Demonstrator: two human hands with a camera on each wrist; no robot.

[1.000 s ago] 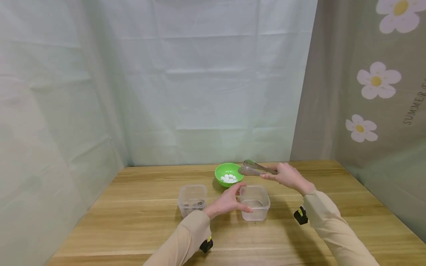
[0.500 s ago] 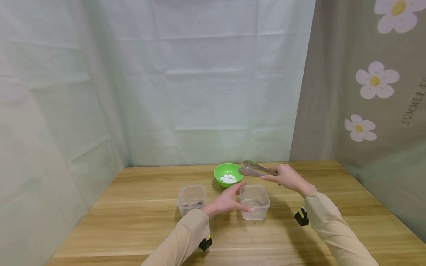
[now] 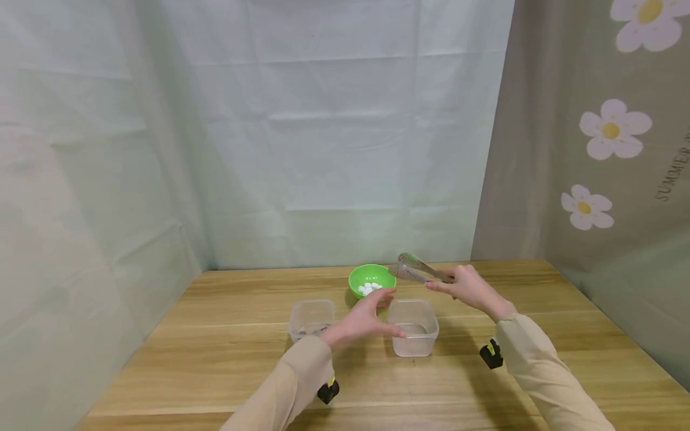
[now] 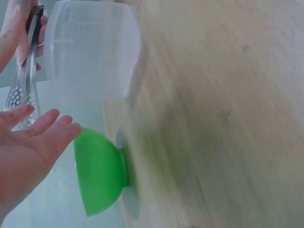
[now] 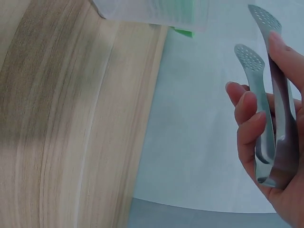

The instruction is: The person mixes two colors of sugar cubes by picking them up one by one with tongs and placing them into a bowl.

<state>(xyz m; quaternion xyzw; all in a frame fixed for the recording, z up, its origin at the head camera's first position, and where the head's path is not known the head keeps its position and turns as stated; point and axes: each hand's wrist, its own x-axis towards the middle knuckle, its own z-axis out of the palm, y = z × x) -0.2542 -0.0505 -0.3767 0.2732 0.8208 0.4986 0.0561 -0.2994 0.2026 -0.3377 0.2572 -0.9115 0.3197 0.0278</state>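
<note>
Head view: wooden table, pale cloth hung behind it. Green bowl sits close to the far edge, roughly midway between the far corners; white cubes in it. Two clear plastic boxes farther from that edge: left box, dark bits in its bottom, partly masked by the left arm; right box beside it, well in from the right edge. Right hand holds metal tongs above the table near the far edge, perforated ends apart, pointing to the bowl's right rim. Left hand between the boxes, thumb and fingers apart, holding nothing; cannot tell whether the thumb touches the right box.

Left wrist view: left fingers spread, bowl and right box beyond; tongs visible in the other hand.

Right wrist view: right fingers and thumb clamped on the tongs, one arm each side, tips parted. Table edge runs alongside, well apart.
</note>
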